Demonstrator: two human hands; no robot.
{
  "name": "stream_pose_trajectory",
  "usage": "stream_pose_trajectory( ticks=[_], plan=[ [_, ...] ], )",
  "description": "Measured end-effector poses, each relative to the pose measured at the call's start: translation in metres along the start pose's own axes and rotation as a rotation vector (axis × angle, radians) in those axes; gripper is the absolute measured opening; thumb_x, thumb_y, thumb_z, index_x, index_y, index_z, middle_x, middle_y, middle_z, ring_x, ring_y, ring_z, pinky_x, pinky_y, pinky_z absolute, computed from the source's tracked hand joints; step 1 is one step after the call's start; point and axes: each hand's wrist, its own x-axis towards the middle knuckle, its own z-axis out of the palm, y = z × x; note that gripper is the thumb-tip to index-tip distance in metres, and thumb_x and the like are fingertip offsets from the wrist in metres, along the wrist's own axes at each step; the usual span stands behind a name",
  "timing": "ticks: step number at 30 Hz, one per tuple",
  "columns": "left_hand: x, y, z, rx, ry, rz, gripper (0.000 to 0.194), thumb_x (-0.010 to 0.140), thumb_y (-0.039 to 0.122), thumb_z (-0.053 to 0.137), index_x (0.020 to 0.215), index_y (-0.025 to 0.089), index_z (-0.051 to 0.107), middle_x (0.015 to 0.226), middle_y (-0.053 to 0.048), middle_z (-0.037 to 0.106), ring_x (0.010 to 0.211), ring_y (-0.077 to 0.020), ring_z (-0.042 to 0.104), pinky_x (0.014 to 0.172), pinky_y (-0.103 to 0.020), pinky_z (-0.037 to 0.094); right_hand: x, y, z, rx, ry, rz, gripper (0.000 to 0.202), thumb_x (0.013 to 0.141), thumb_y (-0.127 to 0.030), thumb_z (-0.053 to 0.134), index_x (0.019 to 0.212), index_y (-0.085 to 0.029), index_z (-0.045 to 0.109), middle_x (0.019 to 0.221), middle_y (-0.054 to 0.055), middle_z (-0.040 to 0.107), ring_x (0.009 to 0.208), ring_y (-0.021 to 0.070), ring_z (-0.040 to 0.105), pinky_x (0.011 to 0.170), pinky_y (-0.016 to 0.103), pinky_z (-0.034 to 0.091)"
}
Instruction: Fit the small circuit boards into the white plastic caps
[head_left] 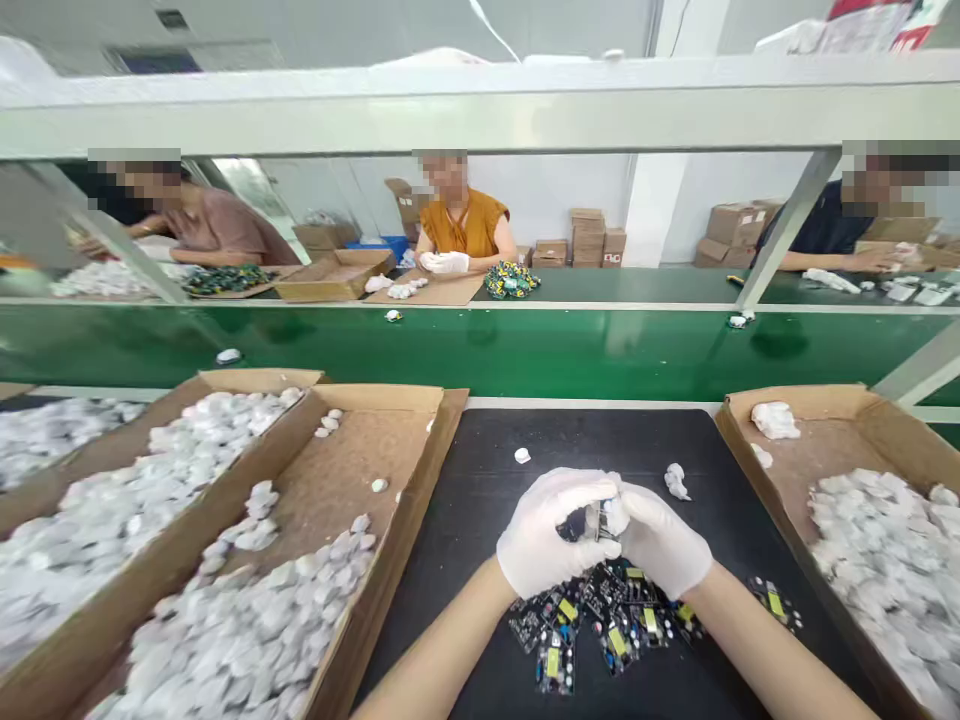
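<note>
Both hands, in white gloves, meet above the black work mat (465, 560). Thumb and fingers of my left hand (551, 530) close around a small white plastic piece (602, 520), mostly covered by the gloves. My right hand (664, 535) grips the same piece from the other side with its fingertips. Under the hands lies a loose pile of small black circuit boards (615, 630) with yellow and blue components. A small white cap (522, 455) and a crumpled white piece (676, 481) rest on the mat beyond the hands.
Cardboard trays of white plastic parts stand to the left (247, 600) and right (885, 550). Behind the mat runs a green conveyor belt (555, 350) carrying a few small items. A white metal frame (480, 120) crosses overhead. Several people sit at the far side.
</note>
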Motion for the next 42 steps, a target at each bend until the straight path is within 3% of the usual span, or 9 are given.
stream_pose_trajectory(
  ticks=[7,14,19,26,30,36,42],
  plan=[
    [0.002,-0.002,-0.002,-0.079,-0.047,-0.040,0.044,0.071,0.047,0.066,0.108,0.024,0.059,0.106,-0.010,0.066,0.099,-0.0234,0.060,0.085,-0.039,0.048,-0.002,-0.001,0.006,-0.287,0.133,-0.092,0.025,0.075,-0.040,0.064,0.076,-0.016,0.055,0.066,-0.001,0.044,0.062,0.0119,0.039,0.064,0.027,0.034],
    [0.003,-0.002,-0.004,-0.192,-0.051,-0.021,0.046,0.070,0.043,0.068,0.111,0.024,0.059,0.107,-0.010,0.064,0.099,-0.0229,0.060,0.085,-0.038,0.050,-0.003,0.004,0.004,-0.092,0.087,-0.054,0.030,0.079,-0.040,0.055,0.060,-0.017,0.051,0.064,0.000,0.044,0.064,0.0143,0.041,0.065,0.030,0.036],
    [0.003,-0.004,-0.005,-0.218,-0.056,-0.061,0.050,0.064,0.050,0.069,0.106,0.023,0.064,0.101,-0.011,0.066,0.094,-0.0236,0.062,0.083,-0.038,0.051,-0.004,-0.001,0.010,-0.121,0.075,0.039,0.029,0.078,-0.038,0.060,0.063,-0.016,0.049,0.063,-0.001,0.041,0.062,0.0125,0.039,0.062,0.027,0.034],
    [0.003,0.000,-0.005,-0.299,-0.073,-0.148,0.048,0.068,0.052,0.066,0.104,0.020,0.063,0.103,-0.011,0.064,0.100,-0.0248,0.059,0.086,-0.039,0.048,-0.005,0.003,0.008,-0.241,0.096,-0.067,0.029,0.081,-0.040,0.056,0.068,-0.016,0.050,0.067,0.000,0.044,0.064,0.0124,0.039,0.066,0.028,0.034],
    [0.003,0.001,-0.005,-0.247,-0.065,-0.157,0.048,0.067,0.055,0.065,0.099,0.019,0.063,0.099,-0.012,0.064,0.098,-0.0250,0.059,0.084,-0.038,0.049,-0.003,0.004,0.010,-0.195,0.048,-0.071,0.028,0.082,-0.040,0.054,0.068,-0.016,0.052,0.072,0.001,0.048,0.068,0.0144,0.044,0.072,0.031,0.037],
    [0.004,0.000,-0.001,-0.113,-0.097,-0.111,0.051,0.064,0.054,0.068,0.103,0.021,0.060,0.101,-0.010,0.065,0.098,-0.0241,0.059,0.087,-0.039,0.047,0.000,-0.004,0.014,-0.425,0.092,-0.023,0.028,0.075,-0.042,0.061,0.082,-0.014,0.060,0.075,0.003,0.054,0.074,0.0177,0.048,0.073,0.033,0.038],
    [0.004,0.002,-0.002,0.004,-0.069,-0.165,0.047,0.062,0.055,0.069,0.094,0.022,0.065,0.094,-0.008,0.068,0.091,-0.0229,0.062,0.083,-0.037,0.048,-0.002,0.003,0.005,-0.529,0.131,-0.041,0.040,0.076,-0.055,0.054,0.071,-0.015,0.056,0.069,0.003,0.052,0.070,0.0176,0.046,0.069,0.032,0.038]
  ],
)
